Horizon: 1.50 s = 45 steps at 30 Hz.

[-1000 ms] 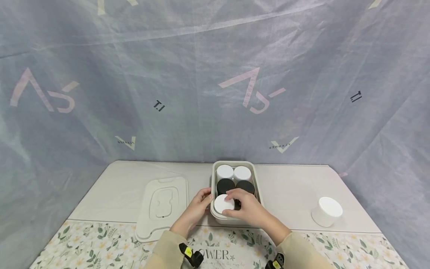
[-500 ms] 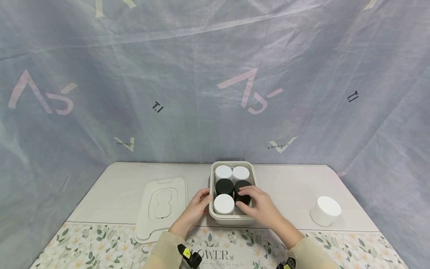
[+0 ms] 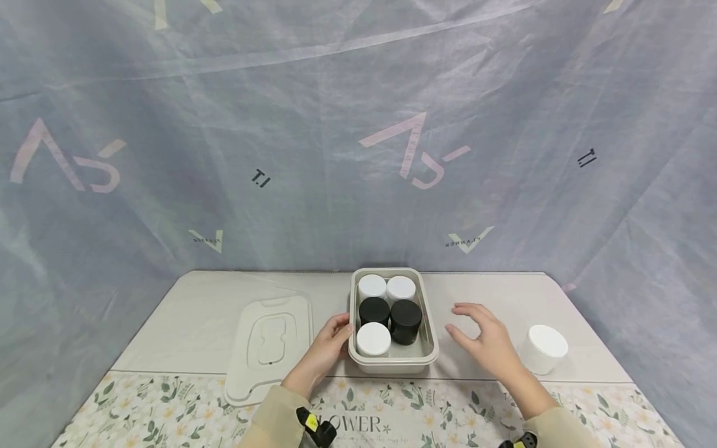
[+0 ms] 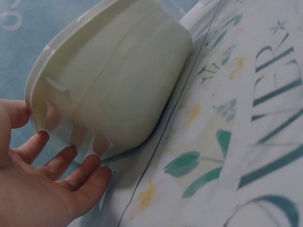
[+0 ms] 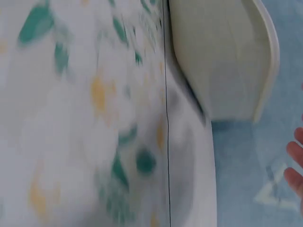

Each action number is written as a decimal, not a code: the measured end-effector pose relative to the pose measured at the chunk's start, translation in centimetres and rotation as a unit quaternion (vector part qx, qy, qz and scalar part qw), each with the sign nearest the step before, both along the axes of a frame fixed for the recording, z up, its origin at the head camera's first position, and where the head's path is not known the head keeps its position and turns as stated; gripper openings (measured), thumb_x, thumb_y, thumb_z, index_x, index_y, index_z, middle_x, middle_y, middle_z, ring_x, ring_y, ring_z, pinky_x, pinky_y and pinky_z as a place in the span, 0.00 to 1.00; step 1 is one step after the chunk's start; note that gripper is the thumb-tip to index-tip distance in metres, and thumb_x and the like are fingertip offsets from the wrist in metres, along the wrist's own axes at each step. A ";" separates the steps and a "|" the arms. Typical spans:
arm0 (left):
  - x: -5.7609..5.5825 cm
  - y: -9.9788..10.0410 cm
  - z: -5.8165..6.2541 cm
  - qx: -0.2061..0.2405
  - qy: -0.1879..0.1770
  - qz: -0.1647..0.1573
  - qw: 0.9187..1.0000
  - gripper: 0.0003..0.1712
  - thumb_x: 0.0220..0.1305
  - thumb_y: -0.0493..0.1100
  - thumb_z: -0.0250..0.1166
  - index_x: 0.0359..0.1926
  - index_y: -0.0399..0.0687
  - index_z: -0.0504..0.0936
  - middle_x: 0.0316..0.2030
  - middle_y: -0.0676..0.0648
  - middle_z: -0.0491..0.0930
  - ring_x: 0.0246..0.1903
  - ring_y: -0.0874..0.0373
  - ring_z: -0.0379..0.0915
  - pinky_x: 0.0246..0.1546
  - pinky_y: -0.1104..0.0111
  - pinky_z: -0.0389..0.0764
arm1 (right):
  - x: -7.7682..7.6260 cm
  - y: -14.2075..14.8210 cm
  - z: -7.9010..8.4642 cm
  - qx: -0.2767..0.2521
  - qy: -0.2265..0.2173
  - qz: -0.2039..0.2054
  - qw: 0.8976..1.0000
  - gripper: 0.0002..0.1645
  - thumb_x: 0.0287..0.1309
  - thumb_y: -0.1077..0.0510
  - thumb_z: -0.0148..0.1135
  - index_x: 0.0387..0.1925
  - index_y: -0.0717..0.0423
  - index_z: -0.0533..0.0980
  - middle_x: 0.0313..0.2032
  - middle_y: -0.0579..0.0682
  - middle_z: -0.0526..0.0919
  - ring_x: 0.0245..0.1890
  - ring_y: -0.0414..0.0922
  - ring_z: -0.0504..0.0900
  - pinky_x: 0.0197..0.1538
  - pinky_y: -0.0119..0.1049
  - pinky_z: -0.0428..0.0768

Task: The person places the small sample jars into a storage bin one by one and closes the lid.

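Note:
A beige storage bin (image 3: 394, 361) stands upright at the middle of the table. Inside are round lidded jars: two white jars at the back, a left black jar (image 3: 374, 311) and a right black jar (image 3: 406, 320) in the middle row, and one white jar (image 3: 373, 339) at the front left. The front right of the bin shows bare floor. My left hand (image 3: 322, 354) holds the bin's left rim, thumb at the edge and fingers along the outer wall (image 4: 123, 80). My right hand (image 3: 490, 342) is in the air right of the bin, fingers spread and holding nothing.
Another white jar (image 3: 543, 350) stands on the table's right side, just beyond my right hand. A flat beige lid (image 3: 271, 348) lies left of my left hand. A grey printed curtain (image 3: 336, 137) hangs behind the table. A floral mat (image 3: 168, 404) covers the front.
My right hand put down the front white jar, moved across to the right black jar, let go, and has drawn away rightward. My left hand stays at the bin.

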<state>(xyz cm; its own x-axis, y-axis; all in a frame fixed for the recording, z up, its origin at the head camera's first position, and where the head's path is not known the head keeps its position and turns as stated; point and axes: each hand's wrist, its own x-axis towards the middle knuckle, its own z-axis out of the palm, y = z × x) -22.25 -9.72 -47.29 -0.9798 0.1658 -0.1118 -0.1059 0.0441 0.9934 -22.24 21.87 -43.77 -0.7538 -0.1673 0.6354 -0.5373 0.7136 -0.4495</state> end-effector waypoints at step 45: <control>-0.2 0.3 0.1 0.001 0.008 0.004 1.000 0.27 0.72 0.47 0.50 0.66 0.41 0.62 0.62 0.37 0.67 0.55 0.52 0.70 0.47 0.65 0.79 | 1.9 9.0 -0.6 -0.050 -0.253 -0.190 0.947 0.51 0.55 0.42 0.65 0.68 0.67 0.54 0.64 0.75 0.58 0.61 0.73 0.58 0.58 0.71 0.60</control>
